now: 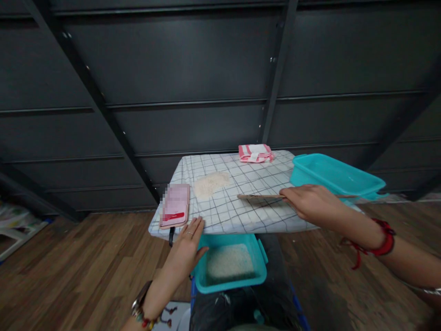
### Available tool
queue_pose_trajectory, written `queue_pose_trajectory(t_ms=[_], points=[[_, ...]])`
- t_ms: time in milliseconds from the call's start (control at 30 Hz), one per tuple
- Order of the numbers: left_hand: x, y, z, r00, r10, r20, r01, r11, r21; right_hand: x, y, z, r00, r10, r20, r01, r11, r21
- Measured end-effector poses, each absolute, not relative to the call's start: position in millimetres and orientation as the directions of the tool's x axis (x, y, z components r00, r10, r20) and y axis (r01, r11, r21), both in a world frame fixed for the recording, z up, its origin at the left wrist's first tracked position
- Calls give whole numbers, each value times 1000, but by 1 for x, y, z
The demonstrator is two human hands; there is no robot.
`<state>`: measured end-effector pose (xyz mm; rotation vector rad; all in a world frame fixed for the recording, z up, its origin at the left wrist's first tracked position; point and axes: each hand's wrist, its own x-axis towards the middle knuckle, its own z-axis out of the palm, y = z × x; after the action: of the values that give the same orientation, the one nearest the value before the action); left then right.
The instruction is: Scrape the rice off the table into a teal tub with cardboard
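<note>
My right hand [309,200] is closed around a thin brown flat strip [259,196], seen nearly edge-on above the checked cloth [241,218]. Its exact kind cannot be made out. Fingers stretched, my left hand [188,242] lies at the table's front edge, just below a pink phone-like case [176,202]. A thin patch of pale rice-like grains [211,183] is spread on the cloth, left of the strip. Below the edge, on my lap, a turquoise plastic bin [233,288] contains more pale grains [230,259]. My left thumb is close to that bin's left rim.
A second turquoise bin [334,172] stands at the table's right side, behind my right hand. A folded red-and-white striped cloth [255,153] lies at the back edge. Dark metal panels [193,69] rise behind the table. Below is a wooden floor [103,257].
</note>
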<state>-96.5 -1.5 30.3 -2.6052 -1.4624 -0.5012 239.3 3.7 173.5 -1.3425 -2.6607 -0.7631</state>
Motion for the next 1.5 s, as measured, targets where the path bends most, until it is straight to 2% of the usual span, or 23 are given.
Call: queue_pose_trajectory(t_ms=[267,400,467,633,733,833,933,1033,1267,1400,1500], points=[[-93,-1,34,495,797,347,833,-548,70,230,-38,159,-620,689,376,780,491,387],[-95,-1,34,488,800,350,831,-548,94,212,-58,160,-709,552,439,705,553,444],[-96,-1,34,491,797,352,825,-555,105,204,-66,161,-723,502,474,688,581,435],[-95,-2,31,468,796,384,826,-548,129,192,-72,164,-731,476,488,666,653,361],[-96,-1,28,447,805,391,840,-528,126,188,-55,166,-716,495,492,685,635,357],[-98,-2,28,447,806,388,847,-521,106,183,-29,164,-701,546,458,709,597,375],[-100,-2,27,450,802,393,845,-525,103,179,-11,158,-742,558,371,670,633,388],[-101,-3,26,425,814,396,853,-507,126,181,-13,154,-772,532,348,635,672,380],[-102,-4,35,466,814,347,829,-539,149,192,-40,159,-816,413,404,555,757,345],[-100,-3,36,449,824,346,843,-519,144,191,-28,159,-773,475,421,613,729,304],[-99,-2,32,433,825,363,850,-507,140,186,-13,154,-783,486,387,609,724,324]])
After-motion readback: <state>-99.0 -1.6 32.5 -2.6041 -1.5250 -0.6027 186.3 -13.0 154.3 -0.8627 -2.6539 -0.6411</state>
